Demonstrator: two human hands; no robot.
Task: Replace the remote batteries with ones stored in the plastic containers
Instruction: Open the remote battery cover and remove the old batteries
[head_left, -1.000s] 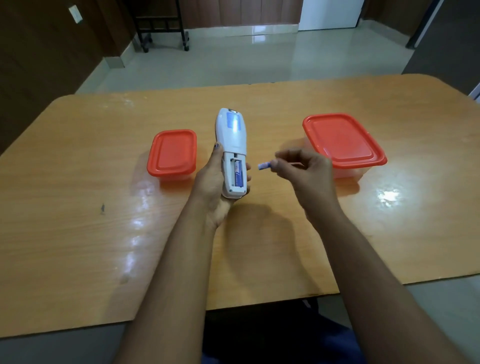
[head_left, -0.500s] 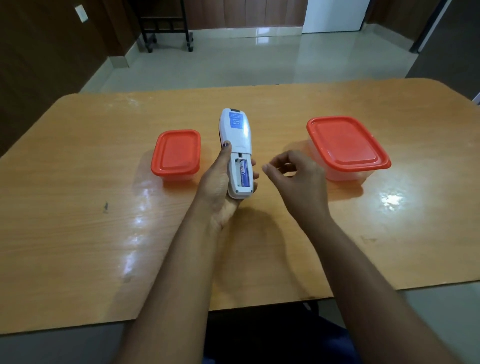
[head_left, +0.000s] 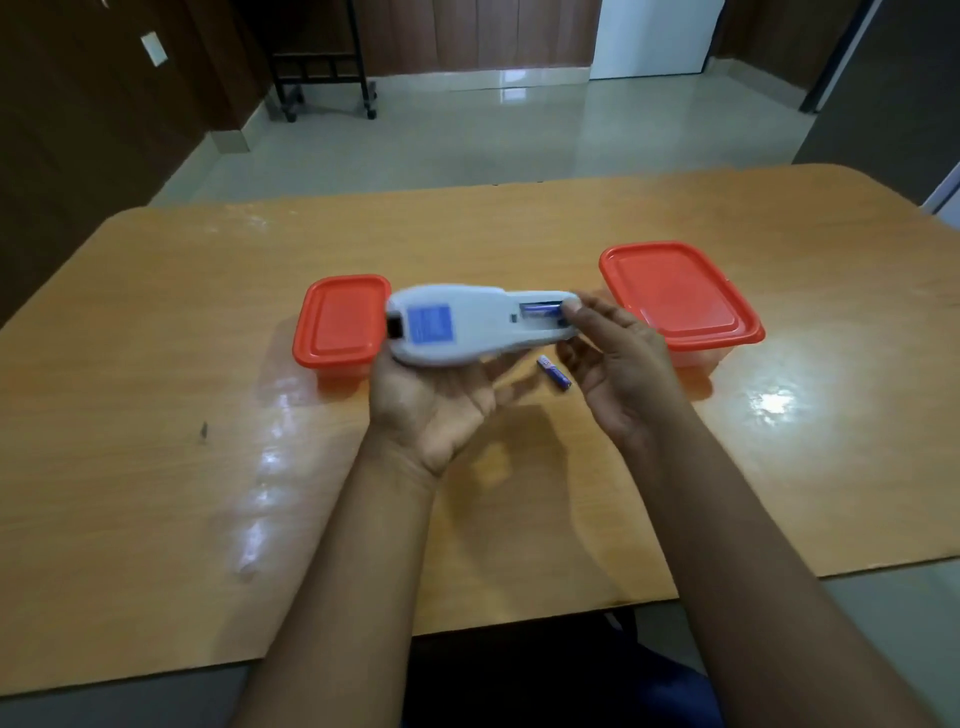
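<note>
Soft, dim indoor light falls from above. Bright glare patches shine on the glossy table (head_left: 769, 402) and the polished floor (head_left: 511, 78). Motion blur smears the remote (head_left: 467, 327). Faint hand shadows lie under the wrists. Wide-angle distortion bows the table's edges.

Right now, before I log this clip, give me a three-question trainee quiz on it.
1. True or false: both orange-lidded containers are closed.
2. Where is the loose battery? A) on the table B) on a lid C) in the right hand
3. Which hand supports the remote from below?

Key: 1 true. 2 A, on the table between the hands. 3 The left hand; the right hand's fingertips are at the open battery compartment.
</note>
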